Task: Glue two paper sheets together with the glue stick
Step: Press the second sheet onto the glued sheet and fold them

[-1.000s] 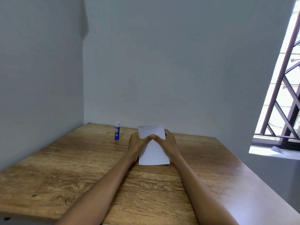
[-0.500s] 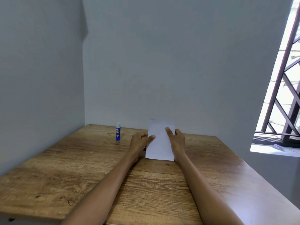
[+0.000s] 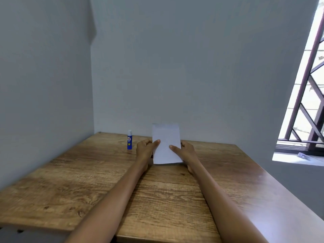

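Observation:
White paper (image 3: 165, 137) is held up off the wooden table (image 3: 87, 181), tilted toward me, its top edge against the back wall's outline. I cannot tell whether it is one sheet or two. My left hand (image 3: 145, 149) grips its left edge with the thumb on the front. My right hand (image 3: 186, 150) grips the right edge the same way. A blue glue stick (image 3: 129, 139) with a white cap stands upright on the table, to the left of my left hand and apart from it.
Grey walls close the table in at the left and at the back. A window with a dark metal grille (image 3: 308, 88) is at the right, with a small crumpled scrap (image 3: 303, 155) on its sill.
The paper lay flat on the table under both hands a second ago. Both hands have lifted it and tipped it upright, shifting their grip to its side edges.

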The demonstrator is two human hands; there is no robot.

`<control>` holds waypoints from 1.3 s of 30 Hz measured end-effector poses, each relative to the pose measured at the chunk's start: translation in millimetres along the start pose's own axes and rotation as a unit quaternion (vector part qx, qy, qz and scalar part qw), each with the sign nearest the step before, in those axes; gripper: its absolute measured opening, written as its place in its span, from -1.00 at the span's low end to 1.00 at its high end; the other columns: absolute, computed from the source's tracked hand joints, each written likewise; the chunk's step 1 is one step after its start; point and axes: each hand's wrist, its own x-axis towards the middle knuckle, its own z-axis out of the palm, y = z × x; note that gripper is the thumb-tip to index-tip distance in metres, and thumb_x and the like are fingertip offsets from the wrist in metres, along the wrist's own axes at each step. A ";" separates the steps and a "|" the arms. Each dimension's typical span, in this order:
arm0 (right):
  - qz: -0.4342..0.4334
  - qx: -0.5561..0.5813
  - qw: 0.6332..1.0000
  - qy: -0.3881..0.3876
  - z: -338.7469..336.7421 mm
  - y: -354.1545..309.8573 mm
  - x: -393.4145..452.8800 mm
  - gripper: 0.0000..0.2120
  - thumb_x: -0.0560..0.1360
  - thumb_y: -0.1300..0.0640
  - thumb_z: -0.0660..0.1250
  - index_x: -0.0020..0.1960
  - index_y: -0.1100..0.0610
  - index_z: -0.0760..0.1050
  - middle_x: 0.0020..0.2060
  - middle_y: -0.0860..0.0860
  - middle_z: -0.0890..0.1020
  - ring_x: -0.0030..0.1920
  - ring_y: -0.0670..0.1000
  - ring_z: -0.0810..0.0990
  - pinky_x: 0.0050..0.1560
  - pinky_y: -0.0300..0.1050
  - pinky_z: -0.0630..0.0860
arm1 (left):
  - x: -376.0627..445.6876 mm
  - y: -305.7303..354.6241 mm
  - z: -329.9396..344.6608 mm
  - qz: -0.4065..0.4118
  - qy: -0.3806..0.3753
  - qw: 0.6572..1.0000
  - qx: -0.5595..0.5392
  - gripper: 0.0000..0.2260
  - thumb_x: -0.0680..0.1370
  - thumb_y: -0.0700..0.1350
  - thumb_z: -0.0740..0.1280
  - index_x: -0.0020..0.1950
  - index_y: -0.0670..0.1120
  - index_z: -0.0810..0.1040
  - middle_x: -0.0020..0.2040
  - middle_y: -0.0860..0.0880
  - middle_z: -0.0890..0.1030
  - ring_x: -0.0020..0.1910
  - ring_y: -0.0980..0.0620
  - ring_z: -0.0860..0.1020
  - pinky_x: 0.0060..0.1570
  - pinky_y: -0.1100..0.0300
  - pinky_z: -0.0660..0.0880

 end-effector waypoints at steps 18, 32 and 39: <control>0.097 0.129 0.987 -0.021 -5.6 1.1 -3.2 -0.84 0.49 0.23 0.38 0.06 0.22 0.53 0.01 0.14 0.66 -0.11 0.00 0.64 -0.20 -0.22 0.58 | 10.8 -11.8 -5.4 0.033 -0.005 0.992 0.119 -0.75 0.54 -0.04 0.32 -0.17 -0.22 0.57 -0.43 -0.07 0.53 -0.59 0.05 0.43 -0.60 0.30 0.31; 0.111 0.112 0.982 -0.101 -0.7 -0.1 -2.6 -0.80 0.45 0.21 0.44 0.04 0.22 0.52 -0.19 0.07 0.64 -0.24 -0.08 0.60 -0.19 -0.28 0.57 | 14.2 -12.8 -5.1 0.092 0.070 0.985 0.132 -0.81 0.54 0.03 0.29 -0.12 -0.08 0.51 -0.19 -0.16 0.62 -0.18 -0.18 0.62 -0.23 0.03 0.48; 0.067 0.067 0.995 0.043 -3.1 2.5 0.6 -0.86 0.55 0.17 0.29 -0.09 0.24 0.54 -0.37 0.07 0.58 -0.40 -0.10 0.51 -0.41 -0.35 0.49 | 3.8 -5.4 -3.9 0.029 -0.048 0.992 0.110 -0.80 0.47 0.01 0.40 -0.04 -0.08 0.51 -0.29 -0.04 0.62 -0.65 0.14 0.47 -0.69 0.35 0.28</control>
